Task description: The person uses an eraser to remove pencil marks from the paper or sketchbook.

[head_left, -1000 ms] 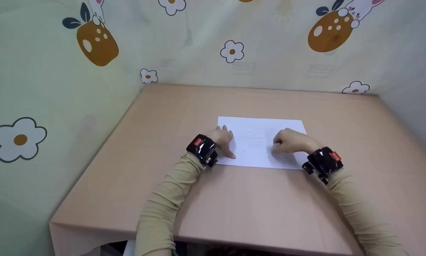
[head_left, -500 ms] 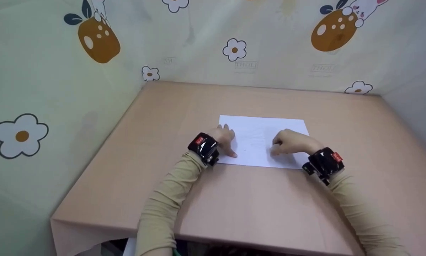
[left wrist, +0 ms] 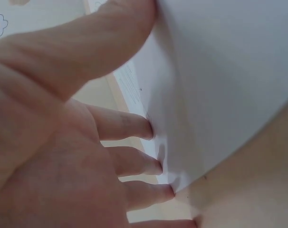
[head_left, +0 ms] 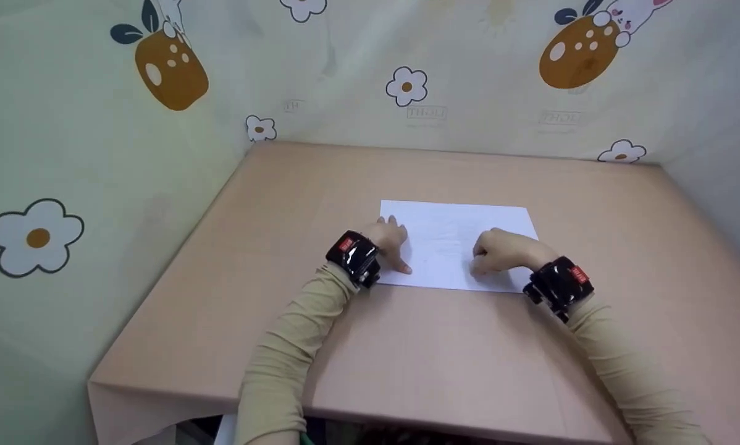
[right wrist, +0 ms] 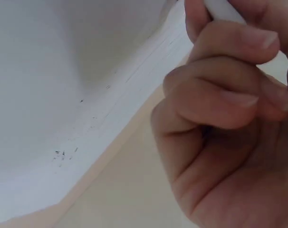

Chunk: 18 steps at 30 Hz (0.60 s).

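Note:
A sheet of white paper [head_left: 441,216] with faint lines lies flat on the table. My left hand [head_left: 390,241] rests on its left side, fingers spread and thumb apart. In the left wrist view, the left fingertips [left wrist: 146,126] touch the sheet. Over the right half of the paper is my right hand [head_left: 500,250], its fingers curled. Between thumb and fingers it pinches a small white eraser [right wrist: 224,10], mostly hidden by the hand. Small dark crumbs [right wrist: 61,154] lie on the paper in the right wrist view.
The table [head_left: 240,296] has a tan cover that hangs over its front edge. A pale curtain [head_left: 339,68] printed with flowers and orange fruit stands behind it and along the left side. Black camera units [head_left: 353,258] sit on both wrists.
My right hand has shifted slightly on the paper, with its wrist a little further left. The left hand and the sheet stay in place. The head view has tilted slightly.

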Motion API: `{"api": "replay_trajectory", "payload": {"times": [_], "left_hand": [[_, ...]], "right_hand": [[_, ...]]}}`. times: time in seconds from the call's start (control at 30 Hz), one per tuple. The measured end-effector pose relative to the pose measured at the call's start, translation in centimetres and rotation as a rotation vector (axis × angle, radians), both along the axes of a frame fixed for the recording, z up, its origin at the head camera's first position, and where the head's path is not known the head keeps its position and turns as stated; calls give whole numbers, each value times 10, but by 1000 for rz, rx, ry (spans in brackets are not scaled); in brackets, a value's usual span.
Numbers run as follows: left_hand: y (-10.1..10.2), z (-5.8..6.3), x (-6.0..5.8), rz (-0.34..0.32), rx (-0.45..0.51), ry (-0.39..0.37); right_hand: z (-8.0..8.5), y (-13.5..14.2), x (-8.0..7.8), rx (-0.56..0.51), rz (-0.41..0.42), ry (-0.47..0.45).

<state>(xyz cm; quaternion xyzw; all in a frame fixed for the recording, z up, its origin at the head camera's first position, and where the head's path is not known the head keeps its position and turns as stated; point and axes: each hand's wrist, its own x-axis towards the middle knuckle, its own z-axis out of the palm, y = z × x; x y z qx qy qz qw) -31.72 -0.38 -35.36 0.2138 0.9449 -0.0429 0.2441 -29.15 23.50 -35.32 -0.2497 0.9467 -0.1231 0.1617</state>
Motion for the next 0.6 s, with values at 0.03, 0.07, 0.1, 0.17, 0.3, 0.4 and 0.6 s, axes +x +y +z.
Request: {"api": "replay_trajectory", "payload": {"times": [0.03,0.07,0.1,0.17,0.3,0.4,0.6], "left_hand": [[0,0,0,4,6,-1],[0,0,-1,9,13,-3],[1,0,-1,13,20,-4],[1,0,-2,18,28,-4],[1,-3,-2,35,31,-5],[0,-3,-1,31,19,-6],[1,0,-1,28,30,5]], "right_hand": [[1,1,0,7,-21,-23],[2,4,0,20,-56,-37],[3,7,-1,37,-95,-40],[5,15,-2,58,-164,-35],[7,19,-2,80,-174,-15],[8,18,-2,66,-125,-76],[12,29,-2,57,-199,-138]]}}
